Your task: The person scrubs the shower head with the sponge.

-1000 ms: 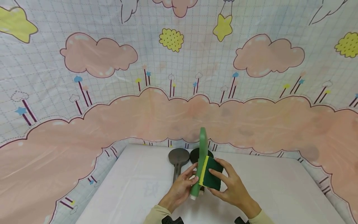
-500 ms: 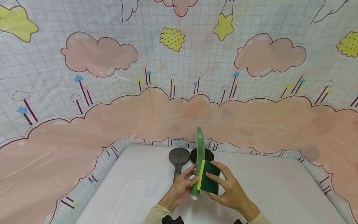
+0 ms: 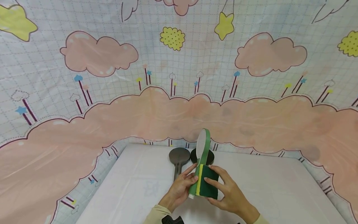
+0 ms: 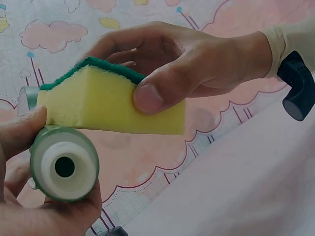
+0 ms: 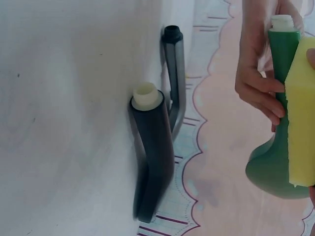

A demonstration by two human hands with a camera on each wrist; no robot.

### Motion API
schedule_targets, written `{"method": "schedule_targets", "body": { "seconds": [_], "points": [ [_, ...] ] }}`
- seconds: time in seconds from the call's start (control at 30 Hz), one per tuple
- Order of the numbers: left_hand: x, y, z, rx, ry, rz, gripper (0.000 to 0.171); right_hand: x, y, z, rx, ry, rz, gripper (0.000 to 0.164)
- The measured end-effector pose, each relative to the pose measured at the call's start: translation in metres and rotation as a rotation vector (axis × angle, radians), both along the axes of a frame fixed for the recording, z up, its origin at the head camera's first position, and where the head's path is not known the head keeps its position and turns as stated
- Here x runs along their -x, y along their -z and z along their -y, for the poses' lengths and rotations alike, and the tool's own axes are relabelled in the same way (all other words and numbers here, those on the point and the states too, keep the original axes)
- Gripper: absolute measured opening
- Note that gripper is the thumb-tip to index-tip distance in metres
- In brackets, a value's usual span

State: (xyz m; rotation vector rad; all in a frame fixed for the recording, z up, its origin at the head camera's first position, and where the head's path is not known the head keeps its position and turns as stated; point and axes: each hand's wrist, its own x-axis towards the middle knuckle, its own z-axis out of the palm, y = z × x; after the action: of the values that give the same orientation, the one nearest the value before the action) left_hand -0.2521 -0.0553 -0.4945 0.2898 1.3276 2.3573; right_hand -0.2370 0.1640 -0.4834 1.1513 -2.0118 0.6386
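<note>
A green hand shower head (image 3: 207, 146) with a pale spray face stands raised in front of me, its handle held by my left hand (image 3: 179, 188). In the left wrist view the white threaded end (image 4: 49, 167) of the handle faces the camera, with fingers and thumb around it. My right hand (image 3: 232, 193) grips a yellow and green scouring sponge (image 3: 210, 182), thumb on the yellow foam and fingers on the green side. The sponge's yellow side lies against the handle, as the right wrist view of the green shower head (image 5: 268, 169) also shows.
Behind my hands a grey shower head (image 3: 179, 156) and a black shower head (image 3: 211, 157) lie side by side on the white table (image 3: 134, 183). Their handles point towards me. A patterned cloth (image 3: 167, 118) with clouds and stars hangs beyond the table.
The sponge and right hand have moved slightly down and left along the handle. The green shower head has turned, so its pale face now shows on the left.
</note>
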Motion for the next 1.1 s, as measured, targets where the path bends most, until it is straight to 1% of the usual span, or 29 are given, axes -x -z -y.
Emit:
{"method": "schedule_targets", "body": {
  "seconds": [0.17, 0.4, 0.57, 0.7, 0.9, 1.0, 1.1],
  "points": [
    [0.0006, 0.0022, -0.0025, 0.008, -0.017, 0.011, 0.065, 0.0022, -0.0008, -0.0020, 0.002, 0.000, -0.015, 0.050],
    [-0.0007, 0.0010, -0.0050, 0.017, -0.032, 0.008, 0.065, 0.0038, -0.0019, -0.0045, 0.008, 0.044, -0.002, 0.054],
    [-0.0004, -0.0006, -0.0069, 0.014, -0.055, 0.009, 0.065, 0.0009, 0.0004, -0.0008, 0.009, 0.030, 0.016, 0.052],
    [0.0000, -0.0013, -0.0065, 0.014, -0.070, 0.011, 0.066, -0.0014, 0.0022, 0.0024, 0.011, 0.016, 0.014, 0.050],
    [-0.0006, -0.0015, -0.0039, 0.003, -0.050, 0.012, 0.065, -0.0012, -0.0008, 0.0019, 0.001, 0.025, 0.017, 0.051],
    [-0.0013, -0.0019, -0.0023, 0.021, -0.031, 0.008, 0.065, 0.0015, -0.0040, -0.0010, -0.001, 0.034, 0.006, 0.050],
    [-0.0027, -0.0027, -0.0008, 0.063, -0.023, 0.003, 0.066, 0.0051, -0.0074, -0.0043, -0.005, 0.037, -0.018, 0.049]
  ]
}}
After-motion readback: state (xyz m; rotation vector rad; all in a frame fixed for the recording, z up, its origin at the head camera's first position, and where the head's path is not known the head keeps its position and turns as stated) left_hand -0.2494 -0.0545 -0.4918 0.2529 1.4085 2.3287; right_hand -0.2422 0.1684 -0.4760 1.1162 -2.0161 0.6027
